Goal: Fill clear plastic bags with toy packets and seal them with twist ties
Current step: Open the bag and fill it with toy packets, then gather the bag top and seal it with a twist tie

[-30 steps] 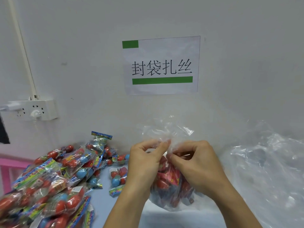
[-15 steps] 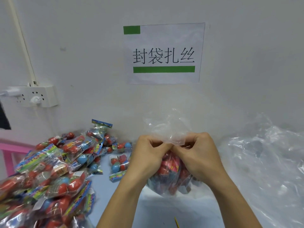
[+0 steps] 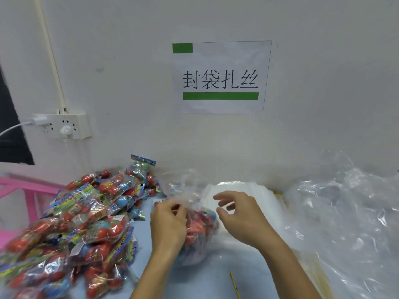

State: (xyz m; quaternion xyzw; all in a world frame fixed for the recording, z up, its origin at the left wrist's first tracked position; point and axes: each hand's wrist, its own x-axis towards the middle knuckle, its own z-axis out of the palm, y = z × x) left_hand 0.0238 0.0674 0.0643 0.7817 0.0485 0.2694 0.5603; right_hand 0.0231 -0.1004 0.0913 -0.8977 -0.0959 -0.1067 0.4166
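A clear plastic bag (image 3: pixel 199 236) filled with red and blue toy packets sits on the table in front of me. My left hand (image 3: pixel 167 223) grips its gathered neck (image 3: pixel 186 198), fingers curled round the plastic. My right hand (image 3: pixel 239 214) hovers just to the right of the neck, fingers loosely spread and holding nothing. A yellow twist tie (image 3: pixel 235 284) lies on the table below the bag. No tie is visible on the neck; my left hand hides part of it.
A big heap of toy packets (image 3: pixel 71 231) fills the left of the table. A stack of flat clear bags (image 3: pixel 246 192) lies behind my right hand, and crumpled clear plastic (image 3: pixel 345 223) covers the right side. A wall socket (image 3: pixel 62 126) and pink frame (image 3: pixel 28 190) are at left.
My right hand has let go of the bag neck and moved right, opening. The bag has dropped lower onto the table, with my left hand still gripping its neck.
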